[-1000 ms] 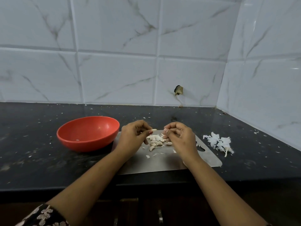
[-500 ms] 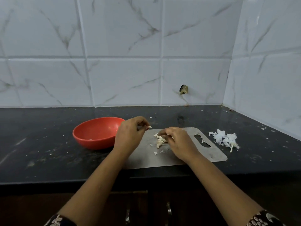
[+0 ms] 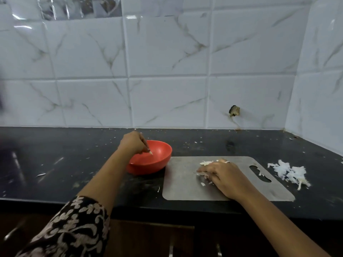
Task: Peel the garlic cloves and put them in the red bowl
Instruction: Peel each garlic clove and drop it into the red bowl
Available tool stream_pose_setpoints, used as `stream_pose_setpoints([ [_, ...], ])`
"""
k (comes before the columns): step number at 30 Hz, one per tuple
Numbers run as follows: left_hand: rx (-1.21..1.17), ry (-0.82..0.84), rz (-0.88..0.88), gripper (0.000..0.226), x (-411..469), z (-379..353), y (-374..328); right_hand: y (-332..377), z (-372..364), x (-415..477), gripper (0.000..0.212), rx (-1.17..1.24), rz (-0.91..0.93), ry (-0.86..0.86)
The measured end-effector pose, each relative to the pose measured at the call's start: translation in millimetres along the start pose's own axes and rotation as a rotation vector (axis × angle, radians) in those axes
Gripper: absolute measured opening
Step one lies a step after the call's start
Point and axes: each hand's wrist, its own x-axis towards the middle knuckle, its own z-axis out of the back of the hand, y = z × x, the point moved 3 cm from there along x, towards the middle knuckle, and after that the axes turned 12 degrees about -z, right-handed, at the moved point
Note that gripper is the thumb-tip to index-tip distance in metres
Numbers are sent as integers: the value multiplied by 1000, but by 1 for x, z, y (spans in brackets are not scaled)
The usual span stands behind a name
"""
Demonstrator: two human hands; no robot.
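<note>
As left hand [image 3: 132,143] pinches clove [image 3: 151,153], round red bowl [image 3: 159,162]

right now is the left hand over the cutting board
No, the left hand is over the red bowl, pinching a garlic clove; only the right hand rests on the cutting board.

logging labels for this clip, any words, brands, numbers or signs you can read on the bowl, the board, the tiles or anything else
None: no readable text in this view.
The red bowl, steel cutting board, marble-veined wall tiles and black countertop carry no writing.
The sleeve shows only a floral print, no letters.
</note>
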Motion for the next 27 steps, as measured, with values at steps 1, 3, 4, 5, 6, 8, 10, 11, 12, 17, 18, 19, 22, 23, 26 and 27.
stream_pose_setpoints([
  [1, 44, 51, 18, 10, 4, -3, 2, -1, -1, 0, 36, 4, -6, 1],
  [3, 124, 140, 68, 16, 11, -9, 6, -3, -2, 1, 34, 20, -17, -1],
  [4, 167, 184, 91, 19, 14, -12, 8, -3, -3, 1, 34, 35, -24, 3],
  [5, 208, 224, 107, 21, 16, -14, 10, -4, -3, 1, 34, 48, -30, 9],
  [6, 243, 254, 113, 22, 18, -16, 11, -4, -4, 1, 34, 56, -33, 13],
  [8, 281, 274, 104, 22, 22, -18, 12, -4, -4, 1, 34, 63, -40, 22],
  [10, 302, 264, 91, 21, 25, -19, 14, -4, -4, 1, 34, 77, -52, 21],
  [11, 298, 249, 83, 21, 26, -19, 16, -3, -3, 1, 34, 83, -56, 21],
  [12, 286, 221, 76, 21, 27, -18, 16, -3, -3, 1, 34, 88, -60, 21],
  [17, 152, -97, -73, 33, 15, -1, -10, -2, -3, 1, 28, 102, -72, 37],
  [18, 88, -194, -126, 33, 8, 3, -20, -3, -3, 2, 28, 107, -76, 37],
  [19, 4, -273, -177, 29, -1, 6, -32, -4, -3, 2, 29, 117, -80, 36],
  [22, -245, -297, -336, 18, -28, -4, -71, -7, -5, 4, 30, 169, -105, 44],
  [23, -302, -248, -384, 17, -37, -14, -83, -8, -6, 4, 30, 176, -113, 47],
  [26, -329, -40, -489, 18, -54, -56, -108, -10, -6, 6, 33, 230, -124, 27],
  [27, -307, 13, -505, 19, -57, -71, -111, -11, -4, 6, 34, 270, -131, 7],
])
